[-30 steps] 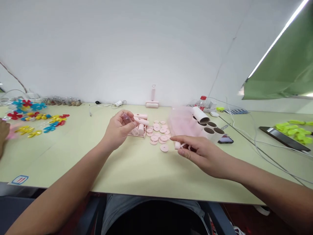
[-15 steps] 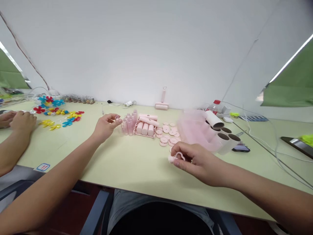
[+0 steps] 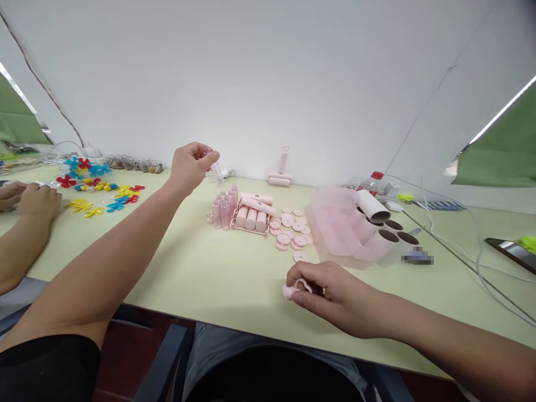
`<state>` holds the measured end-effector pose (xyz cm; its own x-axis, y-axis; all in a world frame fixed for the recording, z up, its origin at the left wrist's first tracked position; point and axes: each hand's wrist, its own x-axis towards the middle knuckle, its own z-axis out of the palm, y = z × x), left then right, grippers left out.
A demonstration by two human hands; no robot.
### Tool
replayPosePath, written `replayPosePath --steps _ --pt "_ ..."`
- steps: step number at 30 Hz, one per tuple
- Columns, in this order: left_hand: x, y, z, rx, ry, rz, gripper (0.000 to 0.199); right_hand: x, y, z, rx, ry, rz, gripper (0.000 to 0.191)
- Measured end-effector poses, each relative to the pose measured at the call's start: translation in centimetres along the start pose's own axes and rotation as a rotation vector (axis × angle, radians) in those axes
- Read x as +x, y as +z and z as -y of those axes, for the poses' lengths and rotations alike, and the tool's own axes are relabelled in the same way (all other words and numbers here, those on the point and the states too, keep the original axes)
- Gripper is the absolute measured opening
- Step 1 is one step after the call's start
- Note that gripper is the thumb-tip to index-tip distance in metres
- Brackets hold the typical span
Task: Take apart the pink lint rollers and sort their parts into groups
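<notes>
My left hand (image 3: 190, 167) is raised and pinches the top of a clear pinkish tube (image 3: 218, 174), which hangs tilted from the fingers. Below it, several similar pink tubes (image 3: 225, 211) stand upright on the table beside a stack of pale pink rollers (image 3: 252, 216). Near the table's front, my right hand (image 3: 324, 293) holds a small pale pink part with a curved hook (image 3: 302, 283). Several flat pink discs (image 3: 283, 239) lie just beyond the right hand.
An assembled pink roller (image 3: 280, 178) stands by the wall. Translucent pink bags (image 3: 335, 223) and cardboard-cored rolls (image 3: 374, 207) sit right, near a red-capped bottle (image 3: 374, 183). Another person's hands (image 3: 37, 202) are at far left, beside colourful flower-shaped pieces (image 3: 84, 173).
My left hand has risen from the tube group, lifting one tube. My right hand has moved slightly down and left with the hooked part.
</notes>
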<state>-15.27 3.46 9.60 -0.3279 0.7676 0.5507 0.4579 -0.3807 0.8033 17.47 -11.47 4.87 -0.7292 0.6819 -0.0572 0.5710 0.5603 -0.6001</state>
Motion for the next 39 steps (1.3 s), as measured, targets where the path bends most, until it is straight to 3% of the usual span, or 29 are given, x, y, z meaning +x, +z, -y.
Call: replayPosePath --steps 5,9,18,39 --pt "-1.8 -1.1 -1.2 0.085 0.066 0.017 0.019 -0.7 0.2 -0.8 0.009 0.016 -0.019 0.017" --pt "-2.0 -1.6 -1.0 0.167 0.083 0.055 0.02 -0.8 0.4 -1.0 0.023 0.027 -0.023 0.017" --pt "-2.3 -1.0 0.3 0.252 0.088 0.113 0.023 -1.0 0.7 -1.4 0.031 0.007 -0.031 0.021" --pt "-2.5 -0.9 0.3 0.32 0.074 0.098 0.023 -1.2 1.1 -1.5 0.059 -0.011 -0.028 0.022"
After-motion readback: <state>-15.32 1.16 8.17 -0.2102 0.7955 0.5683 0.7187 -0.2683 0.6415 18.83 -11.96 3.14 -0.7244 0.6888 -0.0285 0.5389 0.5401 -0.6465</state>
